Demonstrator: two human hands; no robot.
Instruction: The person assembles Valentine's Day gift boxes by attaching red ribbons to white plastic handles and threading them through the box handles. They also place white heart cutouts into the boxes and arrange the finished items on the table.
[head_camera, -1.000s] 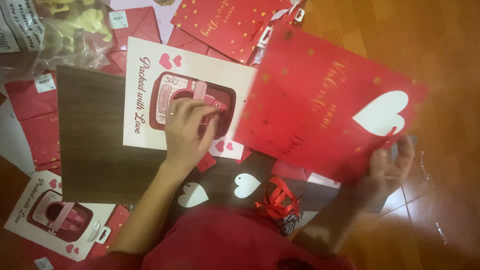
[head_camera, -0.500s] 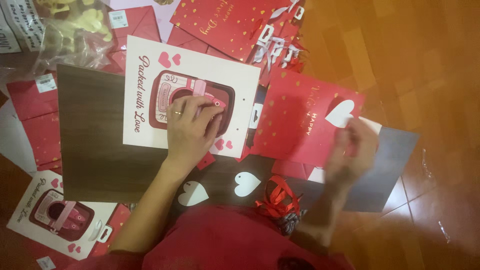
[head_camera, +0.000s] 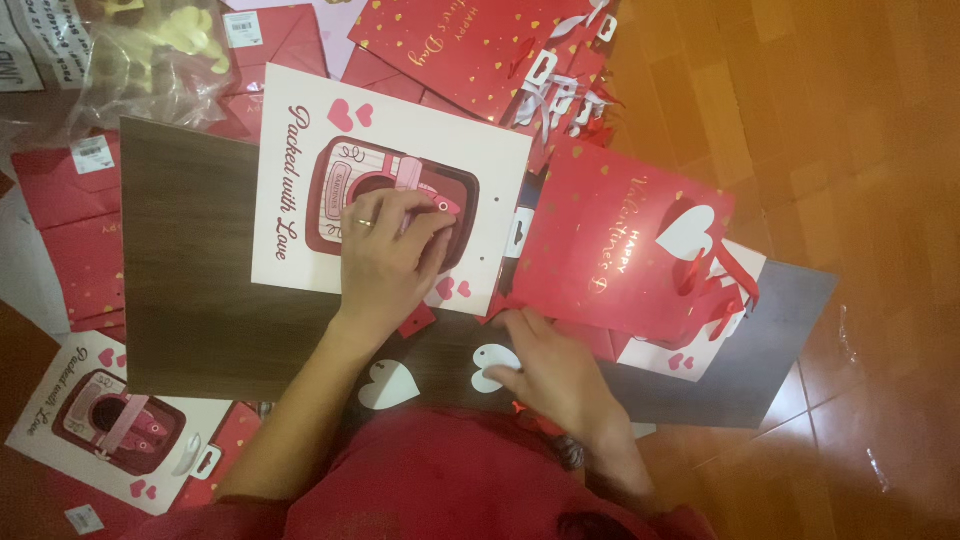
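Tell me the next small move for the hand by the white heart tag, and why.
Probably pinch and lift the white heart tag: the right hand already has fingertips on it, while the left hand presses the white bag flat.
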